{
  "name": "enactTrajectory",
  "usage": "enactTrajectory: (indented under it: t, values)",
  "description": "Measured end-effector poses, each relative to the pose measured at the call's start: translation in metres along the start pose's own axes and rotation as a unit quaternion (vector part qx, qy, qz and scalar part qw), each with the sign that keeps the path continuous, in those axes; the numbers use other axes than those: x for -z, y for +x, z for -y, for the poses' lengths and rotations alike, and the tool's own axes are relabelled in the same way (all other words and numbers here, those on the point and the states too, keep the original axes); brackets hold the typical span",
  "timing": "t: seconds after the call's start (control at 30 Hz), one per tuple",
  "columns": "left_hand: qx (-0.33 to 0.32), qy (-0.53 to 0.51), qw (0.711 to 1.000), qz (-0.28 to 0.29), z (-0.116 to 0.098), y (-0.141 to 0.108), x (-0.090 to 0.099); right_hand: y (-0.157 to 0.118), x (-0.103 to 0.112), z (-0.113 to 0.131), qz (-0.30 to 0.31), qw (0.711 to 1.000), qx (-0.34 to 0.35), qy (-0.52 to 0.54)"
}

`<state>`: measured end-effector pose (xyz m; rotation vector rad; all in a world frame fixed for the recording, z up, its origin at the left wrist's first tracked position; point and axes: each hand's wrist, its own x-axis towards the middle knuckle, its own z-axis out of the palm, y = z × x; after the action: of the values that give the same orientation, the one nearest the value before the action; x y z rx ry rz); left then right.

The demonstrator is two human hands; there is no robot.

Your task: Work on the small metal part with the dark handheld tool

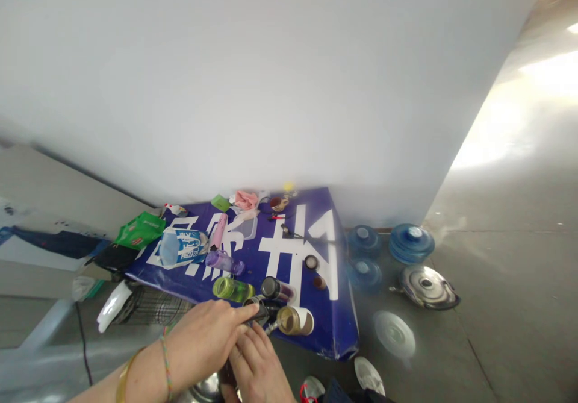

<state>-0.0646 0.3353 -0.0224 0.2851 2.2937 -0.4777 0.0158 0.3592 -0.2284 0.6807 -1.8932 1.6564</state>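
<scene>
Gripping dark bottle [262, 312] in left hand [208, 337] fingers | right hand [257, 364] fingers loosely curled beneath, empty

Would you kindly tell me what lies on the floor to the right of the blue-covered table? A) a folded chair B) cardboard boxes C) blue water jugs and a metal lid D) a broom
C: blue water jugs and a shiny metal lid lie on the floor right of the blue-covered table.

Large white characters on the blue table cover [253, 258], none legible.
</scene>
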Motion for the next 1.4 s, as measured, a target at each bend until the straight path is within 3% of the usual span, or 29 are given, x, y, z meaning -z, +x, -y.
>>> enactTrajectory:
  t: [0.27,0.57,0.8,1.13,1.4]
  values:
    - [-0.008,0.010,1.000,0.026,-0.007,0.005,0.010,-0.002,0.004,0.004,0.034,0.998,-0.053,0.023]
    - [-0.009,0.025,0.999,0.035,-0.012,0.011,0.015,-0.003,0.006,0.002,0.048,0.997,-0.053,0.016]
    - [-0.027,0.034,0.999,0.015,-0.012,0.012,0.014,0.002,0.010,0.004,0.012,0.998,-0.053,0.029]
    - [-0.030,0.041,0.999,0.017,-0.015,0.016,0.018,-0.002,0.008,0.002,0.049,0.997,-0.059,0.010]
    - [-0.040,0.046,0.998,0.014,-0.013,0.018,0.018,0.003,0.012,0.003,-0.004,0.998,-0.058,0.022]
